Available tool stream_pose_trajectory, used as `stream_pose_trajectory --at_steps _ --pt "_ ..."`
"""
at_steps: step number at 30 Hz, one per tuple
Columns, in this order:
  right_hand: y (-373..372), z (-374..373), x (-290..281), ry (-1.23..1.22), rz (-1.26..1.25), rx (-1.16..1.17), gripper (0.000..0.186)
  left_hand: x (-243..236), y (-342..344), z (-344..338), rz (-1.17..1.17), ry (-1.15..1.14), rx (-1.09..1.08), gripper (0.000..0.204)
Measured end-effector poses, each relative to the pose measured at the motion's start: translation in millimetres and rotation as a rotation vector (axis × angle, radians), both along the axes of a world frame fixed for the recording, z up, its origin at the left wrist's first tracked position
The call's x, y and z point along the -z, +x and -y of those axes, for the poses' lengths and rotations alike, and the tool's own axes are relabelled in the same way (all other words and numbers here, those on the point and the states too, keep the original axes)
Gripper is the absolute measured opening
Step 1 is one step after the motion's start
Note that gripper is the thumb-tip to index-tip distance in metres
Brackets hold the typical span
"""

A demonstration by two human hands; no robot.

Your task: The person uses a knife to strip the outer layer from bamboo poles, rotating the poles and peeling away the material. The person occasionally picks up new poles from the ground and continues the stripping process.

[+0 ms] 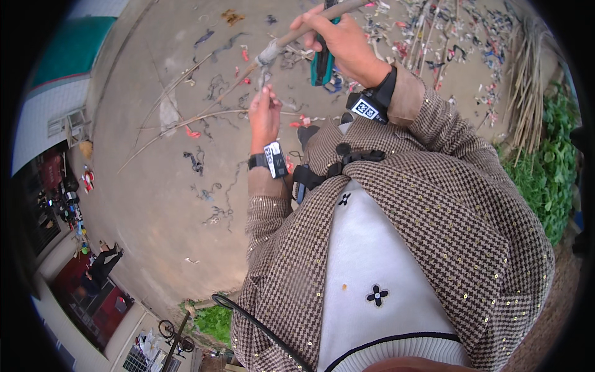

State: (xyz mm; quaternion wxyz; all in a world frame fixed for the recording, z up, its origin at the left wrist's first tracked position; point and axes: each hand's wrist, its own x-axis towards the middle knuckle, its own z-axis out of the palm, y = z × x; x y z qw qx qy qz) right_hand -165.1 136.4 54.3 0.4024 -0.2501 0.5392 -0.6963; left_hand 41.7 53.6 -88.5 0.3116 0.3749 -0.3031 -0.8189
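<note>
My left hand (265, 118) is closed in a pinch on the end of a greyish strip (264, 77) that hangs from a wooden pole (310, 26). The strip is wound round the pole, and whether it is cloth or plastic I cannot tell. My right hand (350, 46) closes over the pole just beyond the wrapping. That same hand also holds a teal-and-black hand tool (321, 65) against its palm; its working end is hidden. The pole slants from upper right down to lower left, with its thinner part close to the ground.
Scraps and strips (403, 46) in red, white and dark colours litter the concrete ground. Long thin sticks (527, 80) are piled at the right beside green plants (545, 173). A person (102, 266) is by the building at the left, and a bicycle (176, 338) stands lower left.
</note>
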Motion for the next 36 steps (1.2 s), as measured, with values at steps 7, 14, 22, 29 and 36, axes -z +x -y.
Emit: stream_pose_trajectory --at_steps 7,14,22,29,36 --pt "-4 -6 13 0.007 -0.048 -0.006 0.02 -39 39 -35 -0.109 0.19 0.229 0.014" --pt "-7 -11 19 -0.107 -0.208 -0.101 0.022 -122 16 19 -0.176 -0.053 0.142 0.015" --pt "-15 -6 23 -0.121 0.029 0.048 0.022 -151 43 27 0.722 -0.747 0.224 0.022" --pt "-7 -10 3 0.104 -0.018 -0.009 0.022 -100 -18 15 1.009 -1.527 0.119 0.022" --pt "-6 -12 -3 0.168 -0.093 0.014 0.021 -77 -44 9 1.175 -1.521 0.066 0.026"
